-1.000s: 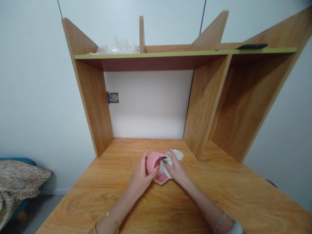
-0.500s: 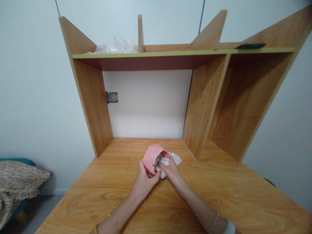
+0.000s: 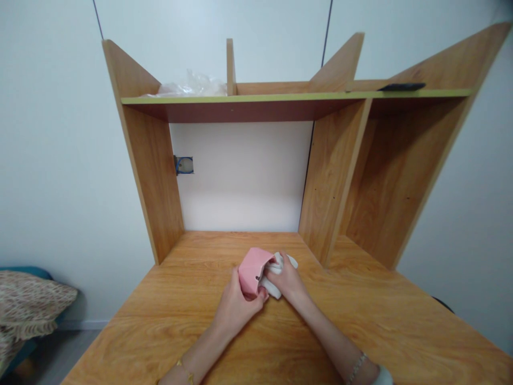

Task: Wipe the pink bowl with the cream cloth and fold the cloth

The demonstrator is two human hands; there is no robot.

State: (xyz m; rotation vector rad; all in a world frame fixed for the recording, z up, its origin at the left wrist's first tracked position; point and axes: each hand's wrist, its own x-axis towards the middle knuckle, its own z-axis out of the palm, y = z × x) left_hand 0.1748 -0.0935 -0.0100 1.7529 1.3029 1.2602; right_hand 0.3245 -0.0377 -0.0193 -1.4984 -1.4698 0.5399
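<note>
Head view: the left hand (image 3: 237, 306) grips a pink cup (image 3: 252, 270) from below, fingers curled around its side with the thumb at its lower edge, holding it tilted just above the desk (image 3: 192, 299). The right hand (image 3: 289, 282) is closed on a white cloth (image 3: 276, 275), pressed against the cup's mouth side. Both sit mid-desk, near the back panels. Bare wood spreads to left, right and front; an upright divider (image 3: 326, 182) stands close behind on the right, with a shelf (image 3: 256, 99) overhead.
</note>
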